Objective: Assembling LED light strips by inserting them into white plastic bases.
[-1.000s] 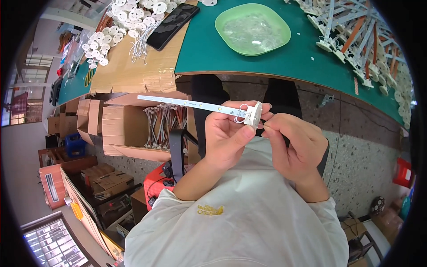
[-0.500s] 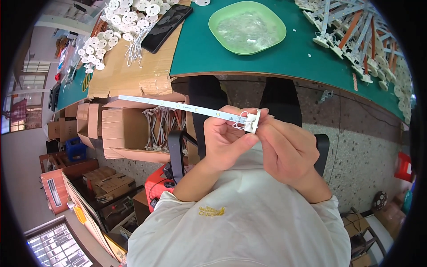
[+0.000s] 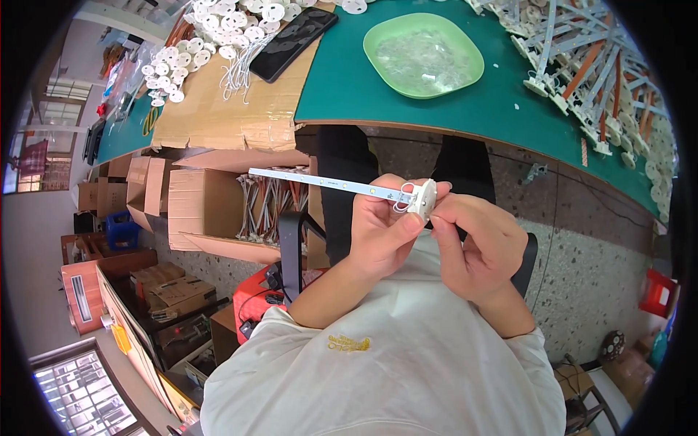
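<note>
My left hand (image 3: 382,236) grips a narrow LED light strip (image 3: 322,182) near its right end, between thumb and fingers. At that end sits a white round plastic base (image 3: 429,198), tilted so its face turns to the right, with thin white wires (image 3: 404,198) looped beside it. The strip points away to the left, its small yellowish LEDs facing up. My right hand (image 3: 483,243) is closed in a pinch at the base's right face. Whatever lies between those fingertips is too small or hidden to make out.
A light green bowl (image 3: 474,71) of small clear pieces stands on the green table (image 3: 334,98). White round bases (image 3: 174,69) and a black phone (image 3: 294,45) lie at left on cardboard. Finished-looking strips (image 3: 582,54) pile up at right. An open carton (image 3: 203,207) of strips sits below.
The white base has turned, so its round face now shows more. The strip has swung to point farther away from me. My right fingers have shifted to the base's face.
</note>
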Available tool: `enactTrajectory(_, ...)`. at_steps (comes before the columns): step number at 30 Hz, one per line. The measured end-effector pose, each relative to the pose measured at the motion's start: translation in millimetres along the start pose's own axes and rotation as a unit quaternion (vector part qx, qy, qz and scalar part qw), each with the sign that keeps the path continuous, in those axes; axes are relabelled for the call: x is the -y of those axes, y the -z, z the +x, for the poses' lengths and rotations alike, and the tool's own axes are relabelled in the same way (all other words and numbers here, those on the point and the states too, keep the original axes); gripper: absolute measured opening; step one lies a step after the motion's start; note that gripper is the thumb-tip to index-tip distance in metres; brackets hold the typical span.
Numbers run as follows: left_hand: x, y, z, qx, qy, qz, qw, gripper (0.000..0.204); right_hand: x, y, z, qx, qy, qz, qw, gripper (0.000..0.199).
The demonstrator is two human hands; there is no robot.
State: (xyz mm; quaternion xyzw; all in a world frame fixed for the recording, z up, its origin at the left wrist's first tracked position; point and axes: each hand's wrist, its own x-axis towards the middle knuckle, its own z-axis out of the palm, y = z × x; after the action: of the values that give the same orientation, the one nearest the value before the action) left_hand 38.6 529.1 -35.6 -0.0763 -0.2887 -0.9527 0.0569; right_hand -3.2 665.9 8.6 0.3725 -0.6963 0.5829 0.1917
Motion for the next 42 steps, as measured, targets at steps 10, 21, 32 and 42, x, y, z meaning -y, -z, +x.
enactTrajectory(10, -18.9, 14.2, 3.7, -0.016, -0.049, 0.088, 0.995, 0.029, 3.2, -30.4, 23.2, -0.007, 0.073, -0.095, 0.993, 0.011)
enactTrajectory(21, -181.6, 17.2, 43.4, -0.033, -0.111, 0.281, 0.953, 0.046, -28.8, -38.1, 87.8, 0.047, 0.024, 0.04, 0.998, 0.044)
enactTrajectory(32, -224.3, 31.6, 59.8, 0.115, 0.135, 0.527, 0.831, 0.036, -54.1, -47.9, 111.9, 0.223, 0.068, 0.06, 0.971, 0.015)
enactTrajectory(42, -376.4, 61.4, 136.3, -0.16, -0.026, 0.838, 0.521, 0.037, -136.0, 68.6, 45.9, -0.167, -0.138, -0.375, 0.901, 0.022)
